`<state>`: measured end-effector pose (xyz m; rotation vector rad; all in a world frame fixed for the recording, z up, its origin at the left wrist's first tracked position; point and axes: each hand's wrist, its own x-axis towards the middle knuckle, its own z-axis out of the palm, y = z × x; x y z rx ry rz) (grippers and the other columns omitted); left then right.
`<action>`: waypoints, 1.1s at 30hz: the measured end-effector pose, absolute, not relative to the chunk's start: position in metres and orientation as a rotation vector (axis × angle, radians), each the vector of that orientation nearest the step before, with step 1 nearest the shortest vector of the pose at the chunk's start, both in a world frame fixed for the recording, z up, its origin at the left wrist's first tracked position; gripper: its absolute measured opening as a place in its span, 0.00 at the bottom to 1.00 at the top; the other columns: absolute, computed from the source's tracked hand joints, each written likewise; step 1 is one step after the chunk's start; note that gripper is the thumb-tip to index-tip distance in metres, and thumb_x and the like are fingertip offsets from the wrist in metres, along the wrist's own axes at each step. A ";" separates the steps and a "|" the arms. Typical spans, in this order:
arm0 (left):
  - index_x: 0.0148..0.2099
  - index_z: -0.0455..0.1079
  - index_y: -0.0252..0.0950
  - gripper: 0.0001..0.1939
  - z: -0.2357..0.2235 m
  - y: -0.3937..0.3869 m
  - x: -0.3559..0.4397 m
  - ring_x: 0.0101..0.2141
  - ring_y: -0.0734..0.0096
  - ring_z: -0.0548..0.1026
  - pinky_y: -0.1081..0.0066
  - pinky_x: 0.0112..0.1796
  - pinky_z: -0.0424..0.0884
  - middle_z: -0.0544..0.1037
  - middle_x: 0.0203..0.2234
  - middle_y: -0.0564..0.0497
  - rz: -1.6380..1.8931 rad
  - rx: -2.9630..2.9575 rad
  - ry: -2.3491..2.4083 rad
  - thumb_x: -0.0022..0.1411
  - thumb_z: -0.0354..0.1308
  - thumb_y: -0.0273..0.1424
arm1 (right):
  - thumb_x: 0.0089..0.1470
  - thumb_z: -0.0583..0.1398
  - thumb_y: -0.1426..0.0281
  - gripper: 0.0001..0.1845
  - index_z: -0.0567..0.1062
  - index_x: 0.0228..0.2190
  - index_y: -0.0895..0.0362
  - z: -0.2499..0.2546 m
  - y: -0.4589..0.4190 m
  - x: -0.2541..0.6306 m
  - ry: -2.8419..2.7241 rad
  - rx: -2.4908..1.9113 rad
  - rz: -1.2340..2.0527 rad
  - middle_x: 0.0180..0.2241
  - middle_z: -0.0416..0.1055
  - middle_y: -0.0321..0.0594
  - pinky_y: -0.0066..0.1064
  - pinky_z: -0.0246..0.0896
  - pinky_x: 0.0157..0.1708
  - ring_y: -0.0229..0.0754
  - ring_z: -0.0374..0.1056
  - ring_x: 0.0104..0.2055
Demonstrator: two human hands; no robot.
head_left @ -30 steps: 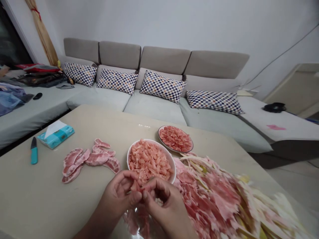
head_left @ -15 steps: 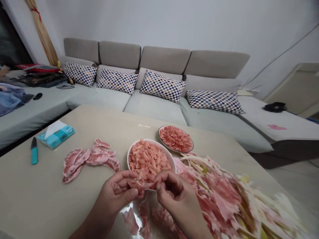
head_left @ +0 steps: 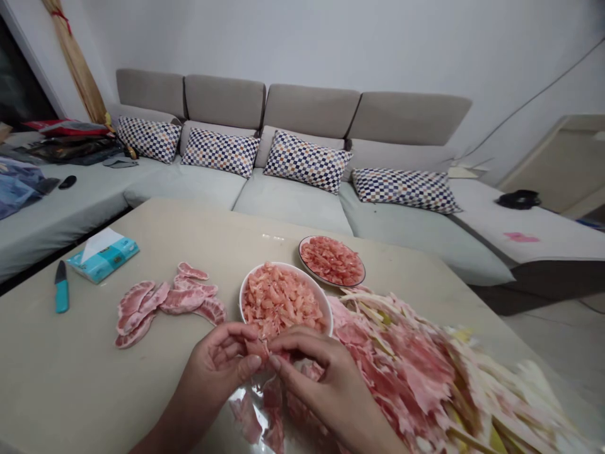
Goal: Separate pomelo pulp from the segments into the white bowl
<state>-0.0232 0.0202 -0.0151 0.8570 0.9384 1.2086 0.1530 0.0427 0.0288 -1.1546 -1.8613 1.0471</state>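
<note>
Between my two hands is a small pink piece of pomelo (head_left: 256,349), just in front of the white bowl. My left hand (head_left: 224,360) pinches it from the left with thumb and fingers. From the other side, my right hand (head_left: 316,360) has thumb and forefinger closed on the same piece. The white bowl (head_left: 329,315) is heaped with peeled pomelo pulp (head_left: 278,299). Scraps of pink membrane (head_left: 246,417) lie on the table below my hands. Several unpeeled pomelo segments (head_left: 189,297) rest to the left of the bowl.
A dark-rimmed plate of pulp (head_left: 332,260) stands behind the bowl. Pomelo peel and membrane (head_left: 401,366) pile up at the right. A teal-handled knife (head_left: 62,295) and a tissue pack (head_left: 104,255) lie at the left of the table (head_left: 198,227). Beyond is a sofa (head_left: 293,198).
My hands drew apart, stretching the pomelo piece between them, then came together again as my right hand moved back left. The view has shifted slightly.
</note>
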 end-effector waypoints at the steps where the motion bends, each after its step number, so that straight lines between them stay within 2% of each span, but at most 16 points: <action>1: 0.37 0.73 0.37 0.10 -0.014 0.020 -0.023 0.35 0.70 0.78 0.74 0.38 0.73 0.80 0.29 0.51 1.206 0.877 0.961 0.52 0.68 0.30 | 0.54 0.62 0.70 0.06 0.81 0.30 0.55 0.028 0.043 0.153 -1.864 -1.169 1.048 0.29 0.78 0.39 0.31 0.66 0.35 0.41 0.72 0.33; 10: 0.35 0.76 0.37 0.09 -0.013 0.019 -0.024 0.34 0.70 0.78 0.74 0.38 0.74 0.81 0.29 0.51 1.174 0.925 0.992 0.50 0.69 0.29 | 0.47 0.60 0.76 0.07 0.80 0.26 0.57 0.025 0.041 0.151 -1.847 -1.213 1.106 0.26 0.77 0.38 0.29 0.62 0.32 0.40 0.70 0.30; 14: 0.36 0.75 0.36 0.07 -0.015 0.020 -0.027 0.32 0.71 0.78 0.75 0.36 0.72 0.80 0.28 0.51 1.133 0.929 0.870 0.53 0.68 0.30 | 0.46 0.63 0.70 0.05 0.79 0.24 0.58 0.025 0.042 0.150 -1.664 -1.210 1.395 0.24 0.75 0.38 0.27 0.60 0.28 0.38 0.67 0.27; 21: 0.35 0.74 0.35 0.10 -0.025 0.022 -0.027 0.28 0.75 0.75 0.77 0.32 0.69 0.78 0.25 0.52 1.172 0.846 0.672 0.51 0.70 0.31 | 0.41 0.68 0.58 0.16 0.77 0.21 0.59 0.019 0.045 0.146 -1.326 -1.010 1.841 0.20 0.70 0.36 0.24 0.55 0.22 0.33 0.60 0.21; 28: 0.34 0.74 0.35 0.13 -0.025 0.023 -0.023 0.27 0.76 0.72 0.76 0.33 0.67 0.75 0.23 0.53 1.184 0.776 0.628 0.49 0.71 0.35 | 0.42 0.68 0.59 0.16 0.75 0.21 0.60 0.022 0.039 0.140 -1.432 -1.172 1.590 0.17 0.63 0.32 0.21 0.47 0.19 0.31 0.53 0.20; 31: 0.39 0.73 0.36 0.16 -0.024 0.024 -0.021 0.28 0.75 0.72 0.75 0.33 0.67 0.75 0.24 0.54 1.195 0.750 0.634 0.49 0.70 0.36 | 0.46 0.65 0.63 0.12 0.75 0.22 0.59 0.023 0.039 0.140 -1.498 -1.169 1.522 0.19 0.66 0.33 0.22 0.51 0.20 0.32 0.56 0.21; 33: 0.43 0.72 0.37 0.15 -0.023 0.024 -0.021 0.31 0.73 0.74 0.74 0.36 0.68 0.76 0.27 0.53 1.197 0.757 0.720 0.53 0.68 0.35 | 0.48 0.63 0.66 0.09 0.76 0.23 0.59 0.023 0.039 0.139 -1.574 -1.168 1.390 0.21 0.70 0.35 0.24 0.56 0.24 0.35 0.61 0.24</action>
